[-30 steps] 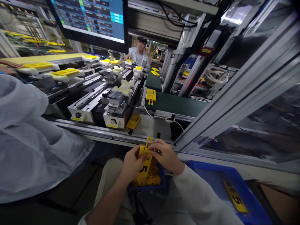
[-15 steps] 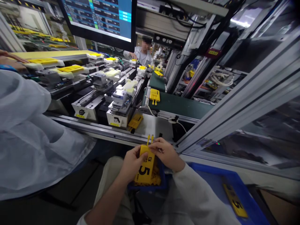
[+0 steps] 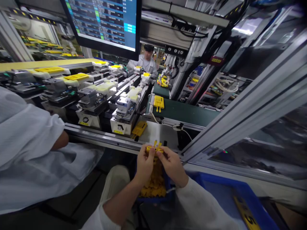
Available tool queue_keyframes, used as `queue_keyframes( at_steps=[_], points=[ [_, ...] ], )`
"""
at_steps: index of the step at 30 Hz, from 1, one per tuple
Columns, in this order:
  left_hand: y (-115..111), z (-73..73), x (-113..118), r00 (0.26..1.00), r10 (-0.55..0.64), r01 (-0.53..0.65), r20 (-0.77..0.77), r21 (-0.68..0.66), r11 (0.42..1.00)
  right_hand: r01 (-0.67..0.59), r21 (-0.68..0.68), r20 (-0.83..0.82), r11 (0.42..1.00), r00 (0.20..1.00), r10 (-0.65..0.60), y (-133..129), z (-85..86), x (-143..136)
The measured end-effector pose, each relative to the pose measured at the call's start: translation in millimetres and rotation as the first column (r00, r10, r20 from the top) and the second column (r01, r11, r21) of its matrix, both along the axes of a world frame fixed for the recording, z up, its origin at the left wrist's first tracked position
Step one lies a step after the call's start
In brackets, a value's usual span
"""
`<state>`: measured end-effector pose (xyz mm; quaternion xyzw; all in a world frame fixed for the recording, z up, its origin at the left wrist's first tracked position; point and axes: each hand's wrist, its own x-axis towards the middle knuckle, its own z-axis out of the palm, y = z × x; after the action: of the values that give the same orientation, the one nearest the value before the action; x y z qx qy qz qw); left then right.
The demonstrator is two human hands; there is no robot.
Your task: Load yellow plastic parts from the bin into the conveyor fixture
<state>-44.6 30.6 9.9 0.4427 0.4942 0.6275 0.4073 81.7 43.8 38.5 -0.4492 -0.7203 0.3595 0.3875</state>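
A yellow power bank (image 3: 155,149) with two short cable plugs is held up between both hands, its narrow end facing me. My left hand (image 3: 144,166) is closed on its left side, thumb on top. On its right side my right hand (image 3: 173,166) pinches at the end near the plugs; the fingertips' exact grip is partly hidden. Below the hands is a blue bin (image 3: 155,200) with many crumpled yellow pieces (image 3: 153,185). Just beyond, another yellow power bank (image 3: 139,128) lies on a metal plate (image 3: 163,132).
A yellow power bank (image 3: 158,102) rests on the green conveyor (image 3: 187,109). Fixtures with yellow pieces (image 3: 76,77) stand left, under a monitor (image 3: 105,24). A co-worker's sleeve (image 3: 28,127) is close at left. A blue tray (image 3: 216,185) holds a yellow piece marked 5 (image 3: 247,214).
The power bank has tipped from showing its broad face marked 5 to end-on. My hands now grip it from both sides. The neighbouring co-worker's hand has left the far-left fixture.
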Motion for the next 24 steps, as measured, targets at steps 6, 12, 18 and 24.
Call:
queue_keyframes(
  at_steps=[6,12,18,24],
  points=[
    [62.2,49.5,-22.6,0.776,0.124,0.113,-0.618,0.330,0.937,0.061,0.231,-0.065,0.971,0.997,-0.047,69.0,-28.8,6.2],
    [149.7,111.5,-11.5,0.404,0.223,0.146,-0.887,0.304,0.942,-0.101,0.242,0.310,0.965,0.950,0.021,131.9,-82.8,-2.9],
    [236.5,125.8,17.6,0.116,-0.144,0.119,-0.983,-0.130,0.984,0.100,0.275,0.277,0.956,0.944,-0.178,103.2,-92.2,14.8],
    [227.5,121.7,30.9,-0.027,-0.184,0.360,-0.982,-0.182,0.915,-0.011,0.126,0.289,0.992,0.957,-0.026,21.7,-174.0,44.0]
  ],
)
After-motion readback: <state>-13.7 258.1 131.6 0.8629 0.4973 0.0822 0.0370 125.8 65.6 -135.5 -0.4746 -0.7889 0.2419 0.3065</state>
